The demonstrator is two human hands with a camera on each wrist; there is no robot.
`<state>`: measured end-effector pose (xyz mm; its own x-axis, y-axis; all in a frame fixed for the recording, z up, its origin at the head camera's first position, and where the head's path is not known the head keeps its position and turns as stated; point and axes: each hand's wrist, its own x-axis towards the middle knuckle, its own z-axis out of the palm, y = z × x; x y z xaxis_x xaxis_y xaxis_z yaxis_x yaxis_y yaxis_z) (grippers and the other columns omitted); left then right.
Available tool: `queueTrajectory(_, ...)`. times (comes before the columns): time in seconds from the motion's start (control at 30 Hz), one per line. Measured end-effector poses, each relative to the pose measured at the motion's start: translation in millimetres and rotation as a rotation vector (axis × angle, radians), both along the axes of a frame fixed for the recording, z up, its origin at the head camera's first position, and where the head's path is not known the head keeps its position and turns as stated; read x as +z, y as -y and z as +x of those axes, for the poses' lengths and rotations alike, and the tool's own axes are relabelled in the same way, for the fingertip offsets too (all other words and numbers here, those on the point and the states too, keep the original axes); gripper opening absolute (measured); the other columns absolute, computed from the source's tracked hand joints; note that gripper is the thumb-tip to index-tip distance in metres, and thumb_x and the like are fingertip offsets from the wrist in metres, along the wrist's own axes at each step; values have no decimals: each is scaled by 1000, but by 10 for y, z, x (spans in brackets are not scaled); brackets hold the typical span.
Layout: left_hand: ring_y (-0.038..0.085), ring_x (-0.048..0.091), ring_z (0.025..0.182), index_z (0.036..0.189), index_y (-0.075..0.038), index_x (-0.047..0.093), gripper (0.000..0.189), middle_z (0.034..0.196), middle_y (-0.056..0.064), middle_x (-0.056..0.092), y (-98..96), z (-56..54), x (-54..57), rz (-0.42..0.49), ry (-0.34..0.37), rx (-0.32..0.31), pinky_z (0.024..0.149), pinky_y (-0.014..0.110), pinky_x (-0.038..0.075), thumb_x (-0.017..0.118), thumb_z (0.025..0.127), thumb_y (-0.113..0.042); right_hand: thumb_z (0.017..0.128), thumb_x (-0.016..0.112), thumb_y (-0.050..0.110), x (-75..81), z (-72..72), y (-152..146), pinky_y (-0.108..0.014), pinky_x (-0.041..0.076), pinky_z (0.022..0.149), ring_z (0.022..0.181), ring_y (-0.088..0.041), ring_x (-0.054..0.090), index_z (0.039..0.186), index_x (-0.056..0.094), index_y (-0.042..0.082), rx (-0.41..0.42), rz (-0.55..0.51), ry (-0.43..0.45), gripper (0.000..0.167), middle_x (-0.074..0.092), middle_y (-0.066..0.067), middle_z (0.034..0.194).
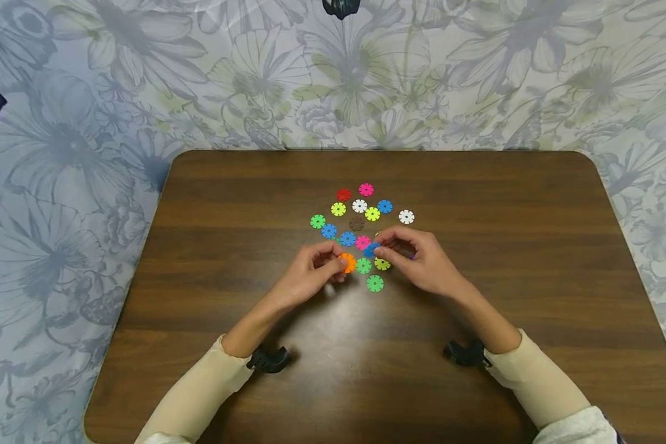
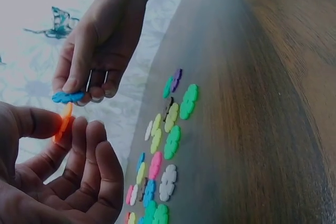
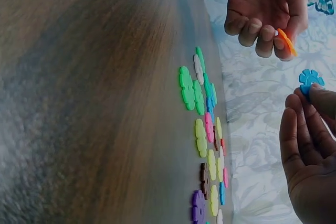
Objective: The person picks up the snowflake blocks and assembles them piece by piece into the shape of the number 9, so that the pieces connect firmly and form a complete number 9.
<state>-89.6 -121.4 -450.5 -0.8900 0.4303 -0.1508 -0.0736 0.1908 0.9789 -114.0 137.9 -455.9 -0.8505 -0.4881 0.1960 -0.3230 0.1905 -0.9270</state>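
Between thumb and index finger, my left hand (image 1: pixel 314 269) pinches an orange notched disc (image 1: pixel 348 263), a flat flower-shaped piece. My right hand (image 1: pixel 420 256) pinches a blue notched disc (image 1: pixel 371 249) by its edge. Both discs are raised above the table, close to each other. In the left wrist view the blue disc (image 2: pixel 67 97) lies nearly flat right at the top of the upright orange disc (image 2: pixel 63 123). The right wrist view shows a gap between the orange disc (image 3: pixel 286 42) and the blue disc (image 3: pixel 311 81). Beneath the hands lie a pink disc (image 1: pixel 363 243) and a green disc (image 1: pixel 363 266).
Several more notched discs lie loosely spread on the brown wooden table (image 1: pixel 227 203), among them a red disc (image 1: pixel 343 195), a white disc (image 1: pixel 406 216) and a brown disc (image 1: pixel 357 224). A purple disc (image 3: pixel 198 206) lies near the right hand. Flower-patterned cloth (image 1: pixel 355 80) borders the table's far edge.
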Motion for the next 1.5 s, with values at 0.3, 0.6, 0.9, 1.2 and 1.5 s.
queueTrajectory(0.3,51,64,86,102,-5,66,20,95,28,70,-47,3,64,-13,60,5,78,57,58,61,103,-25,94,72,15,66,25,24,-29,59,81,88,-7,67,111,72,19,-3,89,-188,17,75,2,101)
queueTrajectory(0.6,53,63,83,97,-4,67,20,84,18,70,-41,21,89,-47,94,1,75,57,58,62,102,-23,92,73,6,61,28,57,-19,54,83,92,-4,66,113,74,15,22,114,-303,23,75,5,105)
queueTrajectory(0.9,51,66,83,98,1,66,21,90,32,69,-5,2,67,-16,186,-78,74,48,62,63,101,-19,89,75,4,55,32,63,-18,55,81,90,-1,66,111,76,14,47,168,-328,24,75,8,104)
queueTrajectory(1.2,37,71,75,98,4,66,22,81,19,73,42,-24,29,62,300,-74,71,40,63,63,100,-18,93,74,13,65,41,89,-23,56,85,96,-5,69,116,75,17,66,198,-362,23,75,8,110)
queueTrajectory(1.5,37,70,75,98,4,66,23,77,11,73,53,-36,-12,71,311,-62,72,42,63,64,100,-19,90,76,8,39,56,107,-27,57,89,100,-8,69,117,75,14,60,262,-407,27,75,5,113)
